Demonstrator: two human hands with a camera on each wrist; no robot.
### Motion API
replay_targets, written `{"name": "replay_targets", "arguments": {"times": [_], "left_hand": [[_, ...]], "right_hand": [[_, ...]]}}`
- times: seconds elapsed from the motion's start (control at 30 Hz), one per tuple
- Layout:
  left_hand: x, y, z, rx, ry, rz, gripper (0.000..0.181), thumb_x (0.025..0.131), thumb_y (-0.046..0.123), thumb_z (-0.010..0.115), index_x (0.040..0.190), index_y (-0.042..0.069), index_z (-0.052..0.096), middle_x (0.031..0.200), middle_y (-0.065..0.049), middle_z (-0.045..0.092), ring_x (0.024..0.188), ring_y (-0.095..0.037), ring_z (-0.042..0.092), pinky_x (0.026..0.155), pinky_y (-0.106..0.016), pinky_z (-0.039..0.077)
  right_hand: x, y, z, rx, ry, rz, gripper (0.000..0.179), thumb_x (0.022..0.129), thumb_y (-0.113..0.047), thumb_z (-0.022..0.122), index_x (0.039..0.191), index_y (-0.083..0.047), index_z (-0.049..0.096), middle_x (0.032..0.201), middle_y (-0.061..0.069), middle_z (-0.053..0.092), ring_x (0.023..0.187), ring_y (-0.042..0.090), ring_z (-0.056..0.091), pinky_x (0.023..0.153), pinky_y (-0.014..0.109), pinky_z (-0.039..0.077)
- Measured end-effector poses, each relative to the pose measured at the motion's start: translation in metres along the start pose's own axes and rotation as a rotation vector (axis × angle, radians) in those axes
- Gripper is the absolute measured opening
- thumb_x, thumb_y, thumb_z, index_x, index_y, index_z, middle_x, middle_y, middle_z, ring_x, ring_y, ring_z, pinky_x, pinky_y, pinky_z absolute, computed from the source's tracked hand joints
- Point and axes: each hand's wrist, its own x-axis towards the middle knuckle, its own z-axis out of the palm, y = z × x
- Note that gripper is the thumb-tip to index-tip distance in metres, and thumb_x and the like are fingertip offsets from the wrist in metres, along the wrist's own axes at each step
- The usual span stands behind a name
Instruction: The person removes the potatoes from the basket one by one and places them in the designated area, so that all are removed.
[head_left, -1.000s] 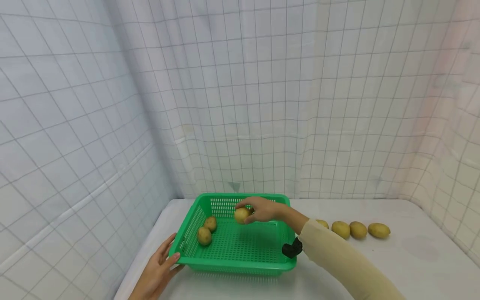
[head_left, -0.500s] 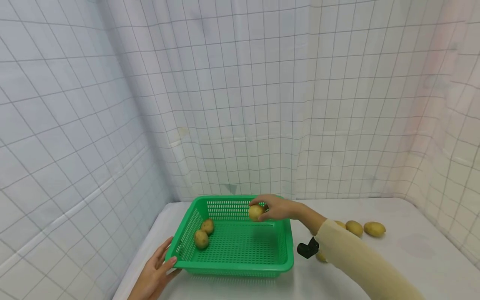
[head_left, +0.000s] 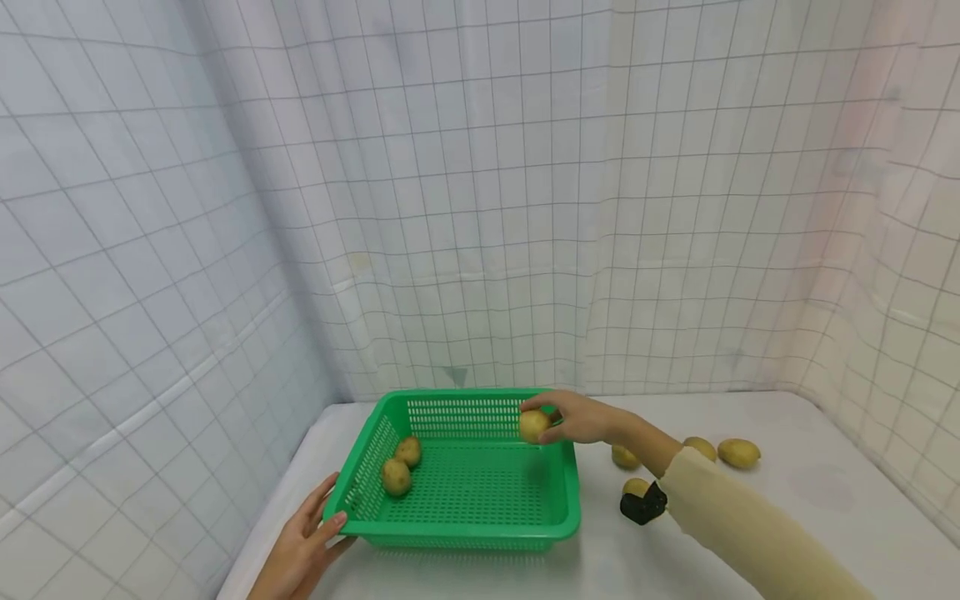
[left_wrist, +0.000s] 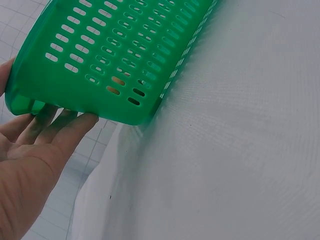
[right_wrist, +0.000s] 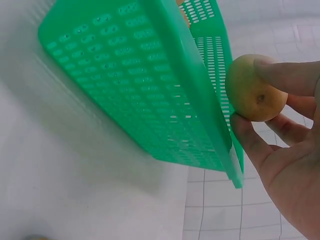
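Note:
A green plastic basket stands on the white table, with two potatoes inside at its left wall. My left hand grips the basket's near left corner, thumb over the rim and fingers under it, as the left wrist view also shows. A third potato is pinched between the thumb and fingers of my right hand. That hand holds it over the back right part of the basket, near the right rim, above the basket floor.
Several more potatoes lie on the table right of the basket, among them one farthest right. A black wrist piece hangs under the right forearm and partly hides one potato. White gridded sheets enclose the table at back and sides.
My right hand has moved right with the potato, from over the basket's middle toward its right rim. My left hand has kept its grip on the corner.

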Motion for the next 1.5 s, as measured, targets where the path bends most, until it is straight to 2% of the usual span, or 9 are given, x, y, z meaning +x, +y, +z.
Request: {"name": "replay_targets", "arguments": {"times": [0.07,0.27,0.37,0.63,0.77,0.9,1.07,1.33,1.5], "left_hand": [[0.000,0.000,-0.001,0.000,-0.005,0.005,0.073,0.109,0.011,0.052,0.166,0.007,0.006,0.165,-0.020,0.014,0.133,-0.019,0.047,0.107,-0.068,0.036],[0.000,0.001,-0.001,-0.002,-0.032,0.015,0.075,0.110,0.012,0.051,0.166,0.006,0.002,0.165,-0.022,0.011,0.136,-0.023,0.044,0.108,-0.067,0.035],[0.000,0.001,-0.001,-0.005,-0.026,0.006,0.075,0.110,0.012,0.052,0.166,0.006,0.003,0.165,-0.020,0.012,0.130,-0.013,0.049,0.108,-0.066,0.037],[-0.002,0.003,0.000,-0.002,-0.022,0.007,0.074,0.110,0.012,0.052,0.166,0.007,0.004,0.164,-0.020,0.012,0.122,-0.004,0.054,0.107,-0.065,0.038],[-0.001,0.003,0.000,0.004,-0.013,0.012,0.074,0.110,0.012,0.052,0.166,0.007,0.005,0.164,-0.022,0.012,0.127,-0.012,0.051,0.107,-0.066,0.038],[0.000,0.002,0.000,0.002,-0.018,0.012,0.074,0.110,0.011,0.051,0.166,0.007,0.003,0.165,-0.022,0.011,0.126,-0.010,0.052,0.107,-0.068,0.036],[0.001,0.000,0.000,-0.007,-0.025,0.010,0.074,0.110,0.011,0.050,0.166,0.007,0.002,0.165,-0.021,0.011,0.119,-0.001,0.055,0.108,-0.068,0.034],[0.001,0.001,0.001,-0.011,-0.022,0.009,0.075,0.110,0.011,0.052,0.166,0.006,0.003,0.164,-0.020,0.012,0.120,-0.001,0.055,0.107,-0.065,0.038],[0.001,0.001,0.001,-0.009,-0.019,0.007,0.075,0.110,0.012,0.051,0.166,0.006,0.002,0.164,-0.021,0.011,0.119,-0.001,0.055,0.107,-0.064,0.039]], "right_hand": [[-0.004,0.002,-0.002,-0.015,0.014,0.006,0.054,0.098,-0.014,0.073,0.149,-0.008,0.055,0.149,0.012,0.049,0.128,0.037,0.054,0.098,0.049,0.051],[-0.015,0.006,-0.007,-0.003,0.039,0.026,0.052,0.098,-0.014,0.074,0.147,-0.009,0.057,0.148,0.013,0.049,0.127,0.042,0.053,0.095,0.050,0.053],[-0.022,0.006,-0.009,0.025,0.043,0.037,0.052,0.097,-0.012,0.074,0.146,-0.008,0.057,0.151,0.015,0.046,0.130,0.046,0.051,0.096,0.054,0.053],[-0.038,0.013,-0.017,0.046,0.060,0.036,0.051,0.099,-0.011,0.071,0.147,-0.005,0.055,0.154,0.017,0.043,0.133,0.048,0.049,0.101,0.054,0.050],[-0.046,0.017,-0.020,0.026,0.092,0.075,0.052,0.098,-0.013,0.073,0.147,-0.007,0.056,0.155,0.017,0.043,0.133,0.048,0.049,0.102,0.058,0.048],[-0.053,0.023,-0.023,0.010,0.112,0.095,0.051,0.097,-0.013,0.074,0.145,-0.009,0.057,0.153,0.016,0.046,0.131,0.048,0.051,0.102,0.061,0.047],[-0.063,0.034,-0.024,0.007,0.105,0.088,0.051,0.096,-0.011,0.075,0.144,-0.006,0.058,0.145,0.014,0.052,0.127,0.045,0.055,0.100,0.058,0.049],[-0.083,0.051,-0.025,0.027,0.125,0.106,0.052,0.094,-0.008,0.076,0.143,-0.006,0.058,0.140,0.014,0.053,0.121,0.038,0.058,0.095,0.051,0.051],[-0.094,0.060,-0.028,0.044,0.134,0.123,0.053,0.094,-0.010,0.077,0.143,-0.005,0.058,0.141,0.017,0.053,0.123,0.042,0.056,0.090,0.050,0.052]]}}
